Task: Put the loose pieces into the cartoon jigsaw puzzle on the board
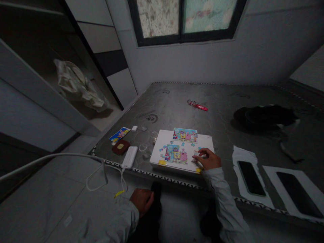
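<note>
A white board (164, 138) lies on the grey mattress (177, 108) near its front edge. A partly assembled cartoon jigsaw puzzle (174, 153) sits on it, with a small reference picture (185, 135) at its far side and loose pieces scattered between. My right hand (207, 159) rests on the board's right part, fingers curled and pinched on a puzzle piece at the puzzle's right edge. My left hand (142, 199) hangs low in front of the mattress, curled against a dark object, likely my knee; its fingers are mostly hidden.
Left of the board lie a white power bank (129, 157) with a cable, a dark red round object (120, 147), a colourful card (119, 134) and clear discs. Two phones (251, 178) on white sheets lie at the right. A red wrapper (198, 106) and a black heap (265, 116) lie farther back.
</note>
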Motion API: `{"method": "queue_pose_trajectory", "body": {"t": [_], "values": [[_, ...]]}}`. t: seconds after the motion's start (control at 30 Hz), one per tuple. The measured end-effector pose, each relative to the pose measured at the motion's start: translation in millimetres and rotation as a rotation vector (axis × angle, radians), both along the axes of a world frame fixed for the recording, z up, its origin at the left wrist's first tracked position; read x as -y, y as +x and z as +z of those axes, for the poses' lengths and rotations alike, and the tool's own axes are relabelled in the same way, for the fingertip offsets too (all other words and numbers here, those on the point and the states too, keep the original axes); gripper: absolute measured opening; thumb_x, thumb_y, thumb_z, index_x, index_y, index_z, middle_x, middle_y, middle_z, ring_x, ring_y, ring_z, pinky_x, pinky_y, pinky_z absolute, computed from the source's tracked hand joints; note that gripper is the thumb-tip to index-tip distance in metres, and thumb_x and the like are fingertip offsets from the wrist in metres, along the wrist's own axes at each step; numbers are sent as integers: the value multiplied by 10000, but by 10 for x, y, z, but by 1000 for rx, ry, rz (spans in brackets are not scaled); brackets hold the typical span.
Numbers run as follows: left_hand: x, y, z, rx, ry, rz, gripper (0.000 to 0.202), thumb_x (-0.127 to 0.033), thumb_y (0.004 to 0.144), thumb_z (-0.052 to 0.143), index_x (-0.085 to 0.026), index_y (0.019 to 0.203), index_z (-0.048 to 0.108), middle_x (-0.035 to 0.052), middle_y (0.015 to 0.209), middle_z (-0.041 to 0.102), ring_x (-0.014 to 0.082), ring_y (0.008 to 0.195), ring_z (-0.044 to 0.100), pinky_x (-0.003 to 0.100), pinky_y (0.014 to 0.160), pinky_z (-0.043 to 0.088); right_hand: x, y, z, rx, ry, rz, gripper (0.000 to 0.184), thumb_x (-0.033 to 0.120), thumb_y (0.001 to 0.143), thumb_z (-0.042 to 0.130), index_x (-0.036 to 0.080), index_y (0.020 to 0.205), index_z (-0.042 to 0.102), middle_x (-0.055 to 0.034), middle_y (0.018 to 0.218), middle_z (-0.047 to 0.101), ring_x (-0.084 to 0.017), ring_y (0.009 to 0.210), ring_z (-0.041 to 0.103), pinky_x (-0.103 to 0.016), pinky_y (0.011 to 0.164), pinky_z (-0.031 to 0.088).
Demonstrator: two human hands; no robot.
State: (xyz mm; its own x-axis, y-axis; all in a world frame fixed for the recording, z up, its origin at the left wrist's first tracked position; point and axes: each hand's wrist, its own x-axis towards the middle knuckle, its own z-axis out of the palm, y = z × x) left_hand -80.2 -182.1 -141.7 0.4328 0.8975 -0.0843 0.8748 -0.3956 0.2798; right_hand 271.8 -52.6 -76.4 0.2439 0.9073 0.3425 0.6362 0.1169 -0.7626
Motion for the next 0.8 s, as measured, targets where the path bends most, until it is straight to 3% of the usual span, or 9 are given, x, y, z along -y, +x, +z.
{"method": "queue_pose_trajectory", "body": {"t": [0.4,0.8], "values": [[3,-17,-61,-20,16,3,468,-304,970,329,-191,660,662,65,654,697,160,595,630,302,577,326,-23,85,-56,10,-13,-42,407,610,633,769,245,743,627,-8,635,664,-193,572,588,-361,565,448],[2,-17,-67,-19,20,-10,451,-300,967,343,-189,662,656,55,658,699,150,593,623,296,570,311,-32,94,-82,18,-54,-22,409,612,631,754,234,759,666,3,627,655,-192,585,606,-358,584,461]]}}
